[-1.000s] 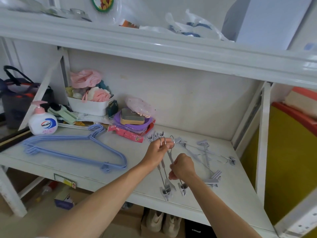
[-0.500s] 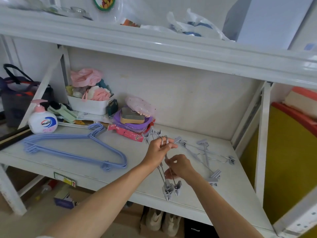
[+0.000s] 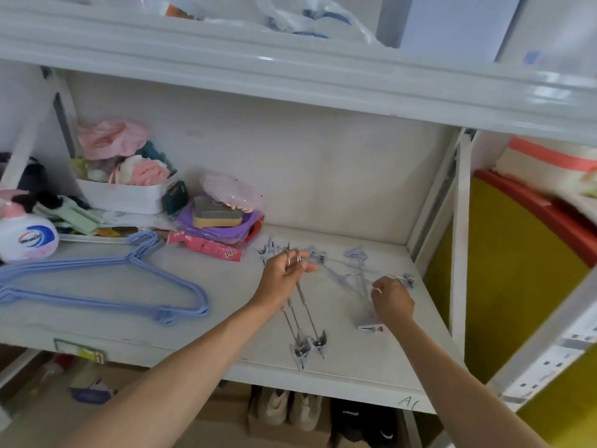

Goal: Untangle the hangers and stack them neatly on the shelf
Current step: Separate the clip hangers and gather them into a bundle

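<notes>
**Right hand's moved off to the other clip hangers**

While the left hand (image 3: 284,275) keeps pinching the metal hooks of a bundle of grey clip hangers (image 3: 302,315), the right hand (image 3: 392,300) has let go of that bundle. Half a second ago it was right beside the left hand, on the wire rods; now it's well over to the right, fingers curled around a wire of the loose clip hangers (image 3: 358,273) lying tangled on the shelf (image 3: 226,344). The held bundle hangs from the left fingers toward the front edge, its clips resting just short of the lip.

Further left, the stack of blue hangers (image 3: 106,286) lies flat in the same spot as before, hooks pointing toward the back.

Containers at the back: a white bin (image 3: 121,197) stuffed with pink and pale fabric-looking bits, can't tell exactly what. Next to it a purple dish (image 3: 219,223) holding a tan block, with a pink clear lid propped behind it and a red packet (image 3: 206,245) tucked under its front. A hand wash bottle (image 3: 26,237) sits at the far left edge.
</notes>
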